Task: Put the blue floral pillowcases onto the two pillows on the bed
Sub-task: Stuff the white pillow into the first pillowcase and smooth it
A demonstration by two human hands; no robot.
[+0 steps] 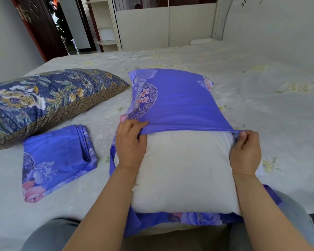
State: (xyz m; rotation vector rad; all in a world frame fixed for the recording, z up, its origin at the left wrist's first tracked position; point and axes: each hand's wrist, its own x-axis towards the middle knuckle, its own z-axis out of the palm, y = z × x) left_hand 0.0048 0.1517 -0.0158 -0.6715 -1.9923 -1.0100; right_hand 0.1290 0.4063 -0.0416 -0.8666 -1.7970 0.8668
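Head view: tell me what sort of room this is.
Most likely a home bedroom. A wide bed with a pale patterned sheet fills the view, a pale headboard stands at its far end, and a wardrobe with sliding doors lines the back wall beside an open dark wooden door.

two pillows: white pillow (185, 171) and patterned pillow (43, 102); two blue floral pillowcases: one half-on (178, 100), one folded (56, 160); two hands.

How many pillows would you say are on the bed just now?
2: a white pillow in front, half inside a blue case, and a dark floral pillow at left. None seem hidden.
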